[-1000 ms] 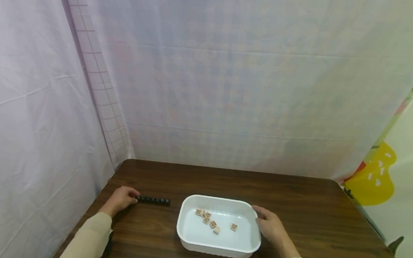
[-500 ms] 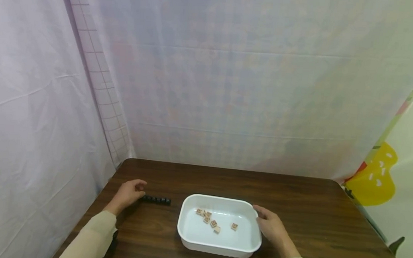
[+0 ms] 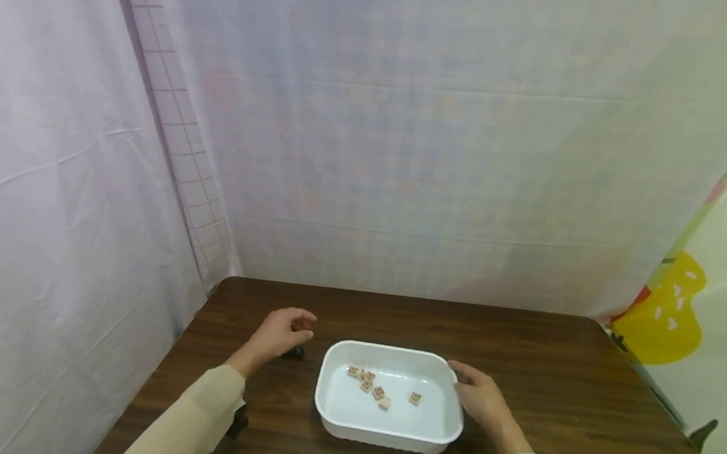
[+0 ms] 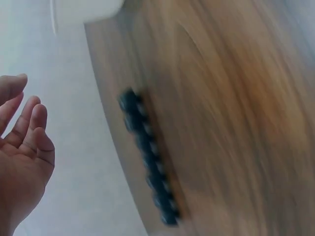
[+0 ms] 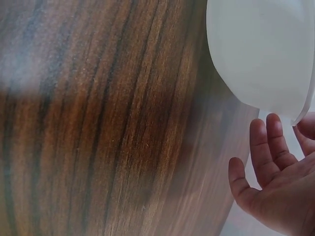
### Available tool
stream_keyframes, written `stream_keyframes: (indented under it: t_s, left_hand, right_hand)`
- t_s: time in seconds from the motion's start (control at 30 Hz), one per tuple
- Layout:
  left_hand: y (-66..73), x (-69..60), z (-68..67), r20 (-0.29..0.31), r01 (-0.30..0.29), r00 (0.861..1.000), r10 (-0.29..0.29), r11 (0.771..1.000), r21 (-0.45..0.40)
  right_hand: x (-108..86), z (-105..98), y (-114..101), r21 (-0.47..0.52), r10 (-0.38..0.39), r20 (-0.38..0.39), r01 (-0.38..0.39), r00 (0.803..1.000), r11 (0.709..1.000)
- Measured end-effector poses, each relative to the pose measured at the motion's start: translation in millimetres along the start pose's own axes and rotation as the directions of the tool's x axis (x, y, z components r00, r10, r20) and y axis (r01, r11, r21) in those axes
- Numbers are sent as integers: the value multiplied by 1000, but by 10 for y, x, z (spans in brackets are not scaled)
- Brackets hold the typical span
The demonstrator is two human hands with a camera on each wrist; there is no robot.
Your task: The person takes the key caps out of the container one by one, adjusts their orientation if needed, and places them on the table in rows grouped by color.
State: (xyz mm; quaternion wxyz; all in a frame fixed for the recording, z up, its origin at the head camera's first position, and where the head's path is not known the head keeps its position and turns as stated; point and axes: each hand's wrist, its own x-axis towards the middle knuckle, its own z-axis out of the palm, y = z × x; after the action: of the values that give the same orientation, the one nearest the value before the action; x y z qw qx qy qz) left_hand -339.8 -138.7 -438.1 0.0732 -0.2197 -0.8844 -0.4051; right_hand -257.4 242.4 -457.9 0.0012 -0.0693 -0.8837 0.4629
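Observation:
A row of black blocks point(image 4: 150, 157) lies on the table in the left wrist view; the head view shows only its right end point(image 3: 295, 352), the rest hidden behind the left hand. Above the row, the left hand point(image 3: 279, 331) holds nothing, its fingers loosely bent point(image 4: 24, 147). A white tray point(image 3: 387, 435) contains several small beige tiles, some with brown marks, grouped at its left, plus one tile point(image 3: 415, 398) apart on the right. The right hand point(image 3: 484, 403) touches the tray's right rim with thumb and finger; its other fingers are spread in the right wrist view point(image 5: 280, 182).
The brown wooden table point(image 3: 549, 381) reaches back to a pale curtain point(image 3: 407, 153). Another white curtain point(image 3: 55, 198) hangs on the left. A dark object point(image 3: 238, 422) shows beside the left forearm.
The left hand has let go of the black row's left end and moved right above the row towards the tray. The right hand still touches the tray rim.

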Motion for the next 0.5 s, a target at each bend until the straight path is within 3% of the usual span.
stream_keyframes:
  t_s: [0.1,0.23,0.37,0.5]
  left_hand:
    - [158,27,105,43,-12,999,13,1000,-27]
    - [370,49,296,147,-3,989,4,1000,-13]
    - [581,74,537,265,-42,964,30,998,42]
    - [733,88,786,343,-105,937,74,992,73]
  right_hand:
    - [-1,-7,7,1,-7,-7,7,1000,1000]
    - [-4,-26,16,8,-7,-14,7,1000,1000]
    - [3,-39,29,11,0,-15,0,1000,1000]
    - [12,-36,31,12,24,-6,-24,1000,1000]
